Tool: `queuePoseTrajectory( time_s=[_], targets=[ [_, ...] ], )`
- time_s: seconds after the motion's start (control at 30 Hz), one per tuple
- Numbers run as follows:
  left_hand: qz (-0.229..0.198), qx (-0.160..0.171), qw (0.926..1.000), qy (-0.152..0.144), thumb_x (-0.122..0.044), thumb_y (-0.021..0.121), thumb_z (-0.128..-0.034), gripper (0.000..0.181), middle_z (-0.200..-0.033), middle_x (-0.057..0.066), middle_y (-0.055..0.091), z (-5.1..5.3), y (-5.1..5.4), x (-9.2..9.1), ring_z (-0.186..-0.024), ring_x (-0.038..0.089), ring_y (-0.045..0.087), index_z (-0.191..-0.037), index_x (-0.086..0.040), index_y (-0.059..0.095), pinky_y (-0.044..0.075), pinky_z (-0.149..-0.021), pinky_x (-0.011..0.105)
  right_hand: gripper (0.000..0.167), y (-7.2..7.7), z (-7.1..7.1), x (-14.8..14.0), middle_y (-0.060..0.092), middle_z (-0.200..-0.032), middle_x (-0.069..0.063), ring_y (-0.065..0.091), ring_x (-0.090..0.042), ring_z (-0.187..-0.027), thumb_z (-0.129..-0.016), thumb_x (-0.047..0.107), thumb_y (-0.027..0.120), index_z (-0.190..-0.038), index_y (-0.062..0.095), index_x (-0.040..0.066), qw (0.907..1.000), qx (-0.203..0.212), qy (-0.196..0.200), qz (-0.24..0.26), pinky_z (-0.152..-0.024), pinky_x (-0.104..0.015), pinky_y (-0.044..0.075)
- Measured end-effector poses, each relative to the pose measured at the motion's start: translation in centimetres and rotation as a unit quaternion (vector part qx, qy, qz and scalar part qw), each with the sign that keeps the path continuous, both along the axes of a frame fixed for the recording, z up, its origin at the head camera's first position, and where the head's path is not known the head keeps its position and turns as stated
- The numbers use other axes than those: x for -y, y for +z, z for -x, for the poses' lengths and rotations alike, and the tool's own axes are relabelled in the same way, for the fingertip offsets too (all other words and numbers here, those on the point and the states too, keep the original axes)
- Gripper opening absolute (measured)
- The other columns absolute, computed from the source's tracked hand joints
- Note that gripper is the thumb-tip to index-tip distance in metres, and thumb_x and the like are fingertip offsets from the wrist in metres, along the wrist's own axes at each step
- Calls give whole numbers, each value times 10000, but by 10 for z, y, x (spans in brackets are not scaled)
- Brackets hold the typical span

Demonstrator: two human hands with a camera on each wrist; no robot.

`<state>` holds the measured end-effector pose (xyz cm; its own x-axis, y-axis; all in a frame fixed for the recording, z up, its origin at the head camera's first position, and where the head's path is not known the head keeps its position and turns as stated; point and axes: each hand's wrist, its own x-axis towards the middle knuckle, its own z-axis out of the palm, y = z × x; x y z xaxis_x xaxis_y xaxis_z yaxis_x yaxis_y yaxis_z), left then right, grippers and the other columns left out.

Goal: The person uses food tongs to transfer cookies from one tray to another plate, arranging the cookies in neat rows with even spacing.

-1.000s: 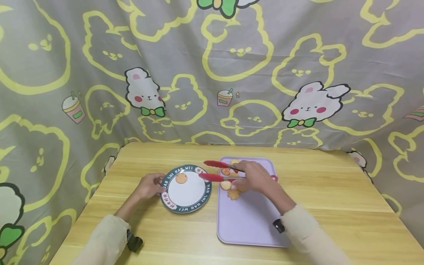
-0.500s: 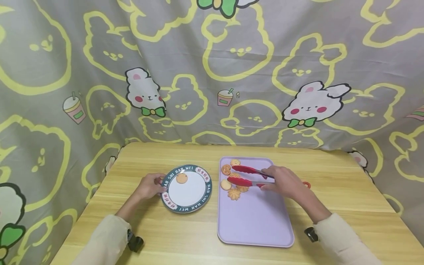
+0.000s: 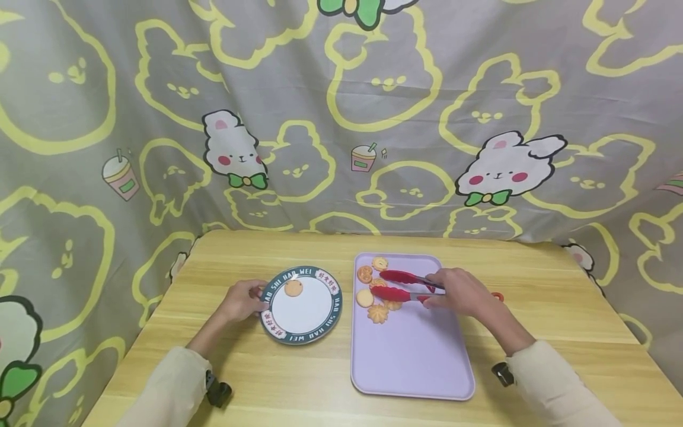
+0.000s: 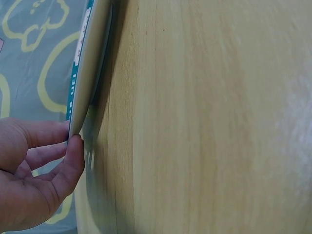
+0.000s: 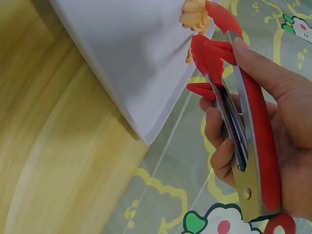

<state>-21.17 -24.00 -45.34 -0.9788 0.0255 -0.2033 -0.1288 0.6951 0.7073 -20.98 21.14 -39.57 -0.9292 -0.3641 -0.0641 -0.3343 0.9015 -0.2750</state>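
My left hand [image 3: 242, 301] pinches the left rim of a round plate [image 3: 301, 341] with a dark green border; the left wrist view shows thumb and fingers on the rim [image 4: 82, 92]. One round cookie [image 3: 293, 288] lies on the plate's upper left. In my right hand [image 3: 463, 292] are red-tipped metal tongs [image 5: 261, 141], their arms spread apart. Both tips hover over several cookies [image 3: 377, 314] at the upper left of a purple tray [image 3: 411, 362]. Whether the tips touch a cookie, I cannot tell.
The plate and tray stand side by side on a wooden table [image 3: 288, 385], with a narrow strip of tabletop between them. Behind the table hangs a grey patterned curtain [image 3: 320, 196]. A black device [image 3: 217, 392] is on the left wrist, another [image 3: 503, 374] on the right.
The right hand and tongs have moved right from near the plate's edge to above the tray's cookies, then barely shifted. The left hand and plate have stayed in place.
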Motion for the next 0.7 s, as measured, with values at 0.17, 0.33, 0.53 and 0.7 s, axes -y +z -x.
queuePoseTrajectory(
  time_s=[0.17,0.33,0.53,0.7],
  targets=[
    [-35,-23,10000,-17,11,697,-750,510,-959,153,587,0,-1,0,-809,206,573,-1245,23,573,576,-597,265,568,3,0,4,704,-943,-112,508,-159,-699,-714,323,808,-1153,662,-7,9999,-28,39,-122,-590,-242,423],
    [-125,-59,9999,-27,17,698,-743,517,-960,163,586,1,-1,2,-819,214,574,-1243,35,569,580,-597,266,510,6,0,9,675,-843,-67,485,-158,-676,-721,305,804,-1114,683,4,9996,-145,124,-211,-575,-250,396],
    [-55,-59,10000,-51,7,702,-750,519,-964,155,588,1,-2,2,-841,219,576,-1250,33,565,578,-601,265,490,8,0,7,658,-813,-41,475,-158,-674,-718,310,806,-1092,693,14,9995,-174,101,-259,-568,-248,376],
    [-33,-85,10000,-22,12,707,-741,527,-961,154,589,1,-1,1,-851,224,576,-1248,32,567,579,-600,263,524,11,0,4,699,-886,-81,494,-157,-681,-714,315,808,-1124,681,15,9993,-274,87,-252,-569,-239,397]
  ],
)
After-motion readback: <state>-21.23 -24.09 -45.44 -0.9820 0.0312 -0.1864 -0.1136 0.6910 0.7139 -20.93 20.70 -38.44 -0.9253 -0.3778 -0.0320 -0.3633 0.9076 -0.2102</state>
